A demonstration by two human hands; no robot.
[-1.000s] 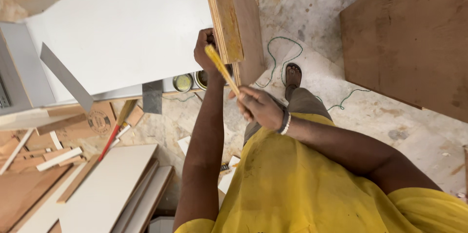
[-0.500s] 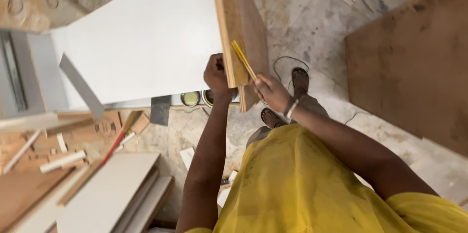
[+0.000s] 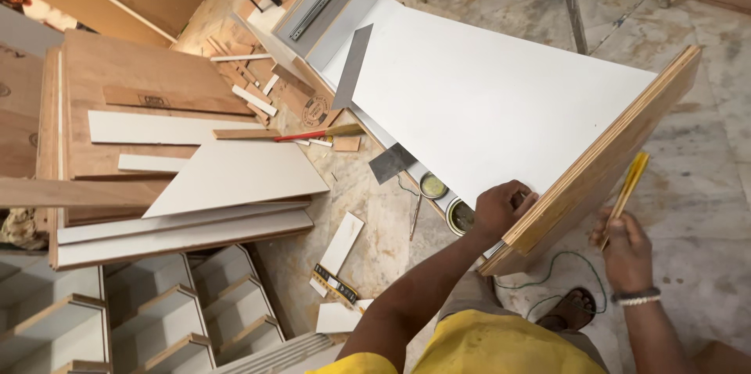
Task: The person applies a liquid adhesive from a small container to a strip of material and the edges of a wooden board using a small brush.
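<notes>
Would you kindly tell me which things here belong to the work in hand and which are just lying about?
In hand:
- white-faced board, left hand gripping its corner
- yellow folding rule, held in the right hand

Lying about:
- two open tins on the floor
- red-handled brush
- white offcuts
- green cord
- stacked boards

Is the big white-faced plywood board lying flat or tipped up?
Tipped up: the board slants, its near edge raised and gripped by the left hand.
</notes>
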